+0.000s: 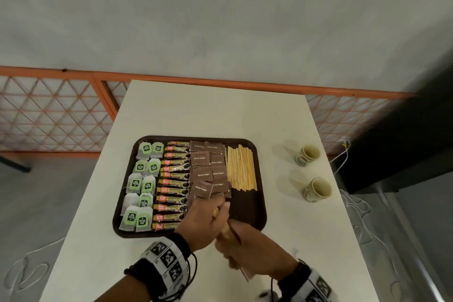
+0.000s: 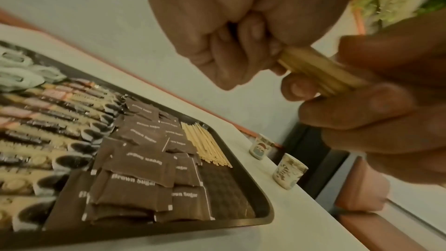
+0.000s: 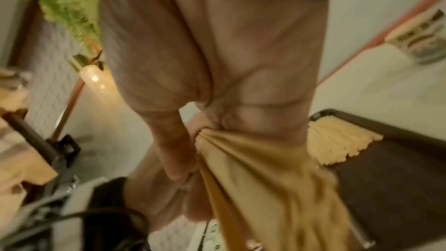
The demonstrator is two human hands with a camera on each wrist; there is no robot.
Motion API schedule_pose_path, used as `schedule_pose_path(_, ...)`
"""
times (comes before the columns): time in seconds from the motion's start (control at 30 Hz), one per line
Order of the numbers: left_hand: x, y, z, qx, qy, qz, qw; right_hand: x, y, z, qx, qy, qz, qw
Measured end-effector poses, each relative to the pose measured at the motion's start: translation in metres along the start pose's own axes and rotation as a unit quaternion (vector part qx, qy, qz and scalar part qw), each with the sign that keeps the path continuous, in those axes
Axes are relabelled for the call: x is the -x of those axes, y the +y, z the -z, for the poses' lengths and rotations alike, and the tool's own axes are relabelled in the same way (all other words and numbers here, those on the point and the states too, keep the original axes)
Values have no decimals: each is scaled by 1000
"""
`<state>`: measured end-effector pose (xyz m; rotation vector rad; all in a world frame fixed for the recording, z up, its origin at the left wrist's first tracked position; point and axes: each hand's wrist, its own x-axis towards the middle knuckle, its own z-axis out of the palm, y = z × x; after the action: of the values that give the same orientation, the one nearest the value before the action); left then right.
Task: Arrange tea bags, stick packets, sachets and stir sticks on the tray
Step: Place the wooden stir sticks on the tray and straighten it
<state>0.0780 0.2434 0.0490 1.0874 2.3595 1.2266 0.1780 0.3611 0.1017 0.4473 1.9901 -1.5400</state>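
**Last Bundle of Sticks Heads for a Nearly Full Tray**

On a white table [image 1: 215,110], a dark tray [image 1: 261,213] is filled almost edge to edge. From the left: tea bags [image 1: 141,186] with green tags lie in two columns; beside them, stick packets [image 1: 172,185] are stacked in a single neat column; next come brown sugar sachets [image 1: 208,169], overlapping loosely; then stir sticks [image 1: 241,168] lie side by side along the far right part of the tray. Below those sticks, the tray's near right corner is bare.

Over the tray's near edge, the left hand [image 1: 208,221] is curled tight around one end of a bundle [image 2: 318,72] of further sticks, while the right hand [image 1: 255,252] has its fingers wrapped around the other end; the sticks fan out from its grip in the right wrist view. Both hands meet on the bundle, held above the tray.

Three groups look finished. What appears left is laying this bundle in the bare corner. Two cups [image 1: 309,154] stand on the table to the right, apart from the tray.
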Motion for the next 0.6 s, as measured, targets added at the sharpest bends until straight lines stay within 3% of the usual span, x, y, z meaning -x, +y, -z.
schedule_pose_path(0.1, 2, -2, 8, 31, -81, -31, 996, 7, -9, -5, -23, -57, -30, 998)
schedule_pose_path(0.17, 2, -7, 15, 47, -77, -10, 996, 1, -7, -4, -55, -44, -30, 997)
schedule_pose_path(0.27, 7, -24, 33, 72, -25, 55, 996, -26, 7, 11, -116, 87, -63, 987)
schedule_pose_path(0.37, 26, -41, 50, 72, -28, 89, 993, -69, 25, 34, -70, 220, -136, 963)
schedule_pose_path(0.47, 45, -54, 64, 89, -63, 136, 985, -103, 35, 50, -18, 277, -205, 938)
schedule_pose_path(0.6, 57, -64, 74, 114, -60, 161, 979, -119, 34, 52, 48, 324, -224, 918)
